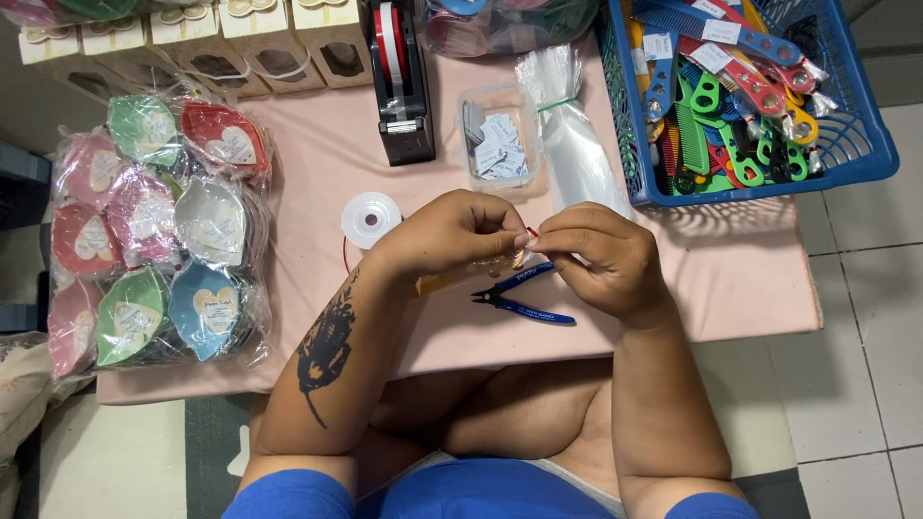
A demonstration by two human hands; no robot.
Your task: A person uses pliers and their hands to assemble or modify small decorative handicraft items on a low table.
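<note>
A small clear packet (507, 259) with a thin red thread (532, 232) is pinched between both hands at table centre, above the pink tablecloth (731, 279). The left hand (452, 231) is closed on the packet from 9 o'clock; the right hand (596, 255) is closed on the thread end from 3 o'clock. Fingertips are nearly touching. What is inside the packet cannot be made out; a yellowish strip (442, 282) shows under the left wrist.

Handling, as judged: light, soft, crinkly film, likely slippery; thread limp and thin. A fingertip pinch near the neck is best, not on the body.

Outward:
- One pair of blue-handled cutters (519, 293), at 6 o'clock just below the hands, lying flat, untouched.
- One white spool (371, 217) at 9 o'clock, close to the left hand, red thread running off it.
- One clear tub of small paper tags (498, 144) at 12 o'clock.
- One bundle of clear bags (572, 135), held by a green band, at 1 o'clock.
- One black tape dispenser (399, 82) with a red-and-white roll at 11 o'clock.
- One blue basket (865, 144) at 2 o'clock, full of coloured combs (716, 106); too tangled to be counted.
- One clear sack of wrapped coloured dishes (159, 231) at 9 o'clock, well apart; about ten are visible.
- Four beige cardboard boxes (260, 43) along the far edge at 10–11 o'clock.
</note>
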